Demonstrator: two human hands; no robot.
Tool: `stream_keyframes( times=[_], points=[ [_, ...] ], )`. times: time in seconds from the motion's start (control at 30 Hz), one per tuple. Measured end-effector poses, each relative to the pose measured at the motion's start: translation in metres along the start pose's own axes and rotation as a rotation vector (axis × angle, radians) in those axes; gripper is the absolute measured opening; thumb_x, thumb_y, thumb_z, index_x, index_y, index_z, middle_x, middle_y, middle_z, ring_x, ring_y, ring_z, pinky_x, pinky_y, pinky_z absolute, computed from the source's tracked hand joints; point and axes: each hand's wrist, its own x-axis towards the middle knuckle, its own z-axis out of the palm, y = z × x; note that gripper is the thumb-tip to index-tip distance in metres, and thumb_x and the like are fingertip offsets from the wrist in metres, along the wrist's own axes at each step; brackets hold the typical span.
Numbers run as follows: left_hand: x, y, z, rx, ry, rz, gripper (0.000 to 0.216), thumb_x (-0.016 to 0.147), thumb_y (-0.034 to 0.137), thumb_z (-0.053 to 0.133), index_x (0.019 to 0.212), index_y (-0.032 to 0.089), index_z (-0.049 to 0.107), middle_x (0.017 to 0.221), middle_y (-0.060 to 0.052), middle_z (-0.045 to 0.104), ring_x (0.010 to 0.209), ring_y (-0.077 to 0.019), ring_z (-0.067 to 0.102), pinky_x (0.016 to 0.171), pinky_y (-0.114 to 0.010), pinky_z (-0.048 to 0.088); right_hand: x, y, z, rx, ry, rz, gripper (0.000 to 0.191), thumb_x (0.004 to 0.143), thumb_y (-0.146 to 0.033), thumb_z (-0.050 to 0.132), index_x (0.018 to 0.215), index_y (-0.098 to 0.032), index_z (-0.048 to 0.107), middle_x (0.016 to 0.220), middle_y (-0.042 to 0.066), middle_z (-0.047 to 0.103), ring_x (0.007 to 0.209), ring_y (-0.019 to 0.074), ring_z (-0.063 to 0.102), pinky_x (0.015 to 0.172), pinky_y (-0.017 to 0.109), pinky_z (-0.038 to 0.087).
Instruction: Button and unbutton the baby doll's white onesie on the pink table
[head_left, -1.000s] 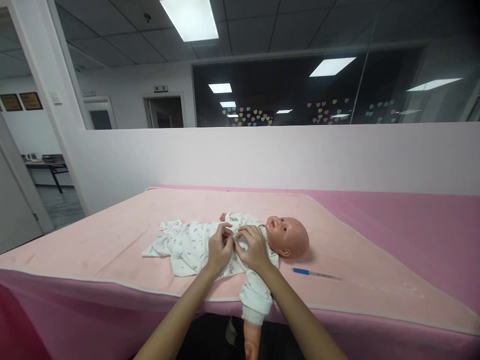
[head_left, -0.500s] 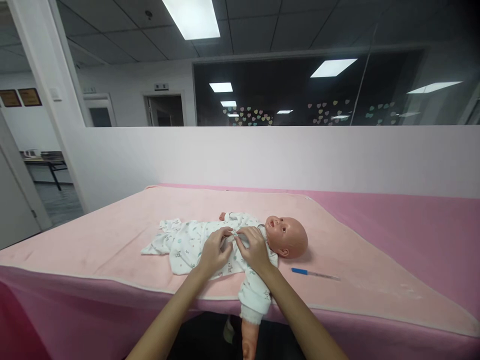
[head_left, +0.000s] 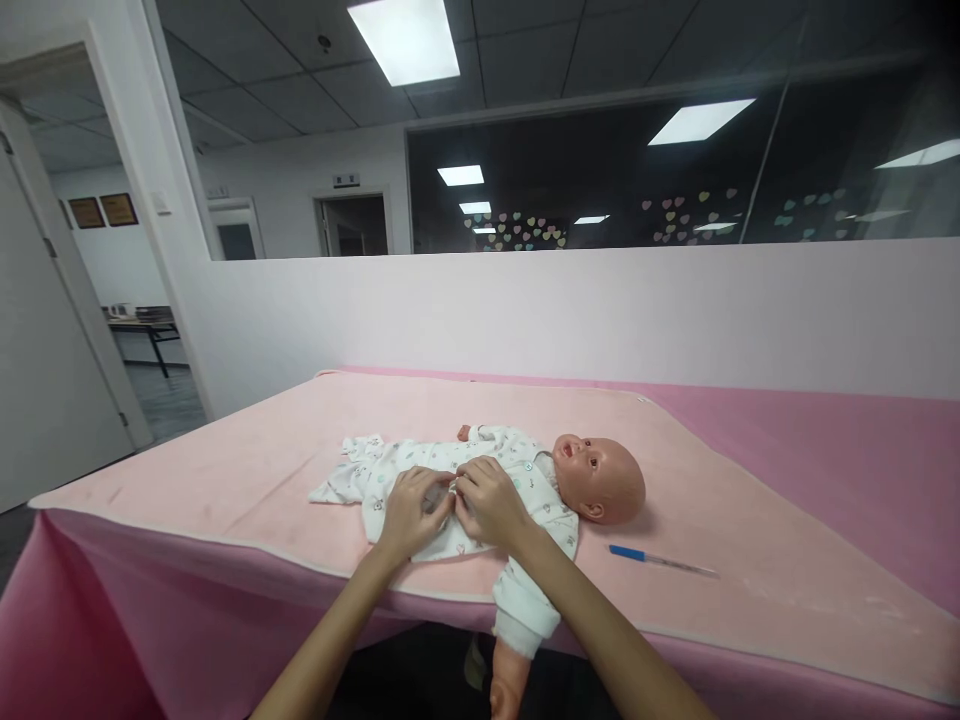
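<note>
A baby doll (head_left: 600,478) lies on its back on a pale pink blanket (head_left: 247,480), head to the right. It wears a white printed romper (head_left: 390,470). One sleeved doll arm (head_left: 517,620) hangs over the table's near edge. My left hand (head_left: 409,512) and my right hand (head_left: 487,500) rest side by side on the doll's belly. Both pinch the romper's front closure between curled fingers. What sits between the fingertips is too small to make out.
A thermometer with a blue cap (head_left: 660,560) lies on the blanket right of the doll. A darker pink cover (head_left: 862,470) drapes the table. A white partition wall (head_left: 600,310) runs behind it. An open doorway (head_left: 142,350) is at the left.
Both hands have slid from the doll's chest down toward its belly, staying pinched on the romper front. The camera has shifted a little to the left.
</note>
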Motion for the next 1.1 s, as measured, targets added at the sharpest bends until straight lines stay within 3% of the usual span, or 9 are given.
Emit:
stream_keyframes(
  times=[0.23, 0.53, 0.67, 0.93, 1.1],
  points=[
    [0.0004, -0.0014, 0.0030, 0.031, 0.018, 0.015, 0.025, 0.075, 0.022, 0.049, 0.100, 0.022, 0.055, 0.094, -0.003, 0.062, 0.089, -0.0198, 0.052, 0.081, -0.035, 0.038, -0.0019, -0.0007, -0.0050, -0.070, -0.015, 0.062, 0.011, 0.074, -0.016, 0.049, 0.082, -0.016, 0.056, 0.091, 0.008, 0.056, 0.089, 0.0207, 0.046, 0.083, 0.037, 0.035],
    [0.0000, 0.0007, 0.0029, -0.009, 0.049, -0.020, 0.020, 0.082, 0.021, 0.042, 0.096, 0.021, 0.057, 0.089, -0.002, 0.063, 0.086, -0.0180, 0.053, 0.078, -0.034, 0.039, -0.0047, -0.0022, -0.0069, -0.025, -0.068, 0.076, 0.013, 0.068, -0.014, 0.048, 0.080, -0.016, 0.051, 0.085, 0.007, 0.055, 0.085, 0.0206, 0.046, 0.080, 0.036, 0.035],
    [-0.0001, 0.0035, -0.0009, -0.037, 0.036, 0.001, 0.021, 0.085, 0.026, 0.040, 0.094, 0.022, 0.059, 0.089, -0.002, 0.064, 0.085, -0.0174, 0.054, 0.079, -0.034, 0.039, -0.0066, -0.0019, -0.0088, 0.079, -0.011, 0.042, 0.008, 0.074, -0.014, 0.043, 0.079, -0.017, 0.049, 0.079, 0.006, 0.054, 0.078, 0.0186, 0.046, 0.075, 0.033, 0.037],
    [-0.0010, 0.0062, 0.0003, -0.035, 0.032, 0.055, 0.018, 0.083, 0.031, 0.045, 0.084, 0.020, 0.058, 0.081, -0.004, 0.062, 0.078, -0.0173, 0.055, 0.075, -0.033, 0.040, -0.0078, 0.0008, -0.0023, 0.063, 0.038, 0.191, 0.008, 0.080, -0.017, 0.044, 0.082, -0.017, 0.052, 0.075, 0.004, 0.056, 0.074, 0.0169, 0.049, 0.071, 0.030, 0.037],
    [-0.0012, 0.0047, 0.0005, -0.040, 0.049, 0.059, 0.016, 0.081, 0.028, 0.045, 0.076, 0.020, 0.058, 0.088, -0.004, 0.062, 0.085, -0.0174, 0.054, 0.077, -0.033, 0.040, -0.0080, 0.0027, -0.0012, 0.082, 0.058, 0.244, 0.009, 0.081, -0.016, 0.045, 0.081, -0.018, 0.053, 0.075, 0.003, 0.058, 0.075, 0.0164, 0.051, 0.071, 0.029, 0.038]
  ],
)
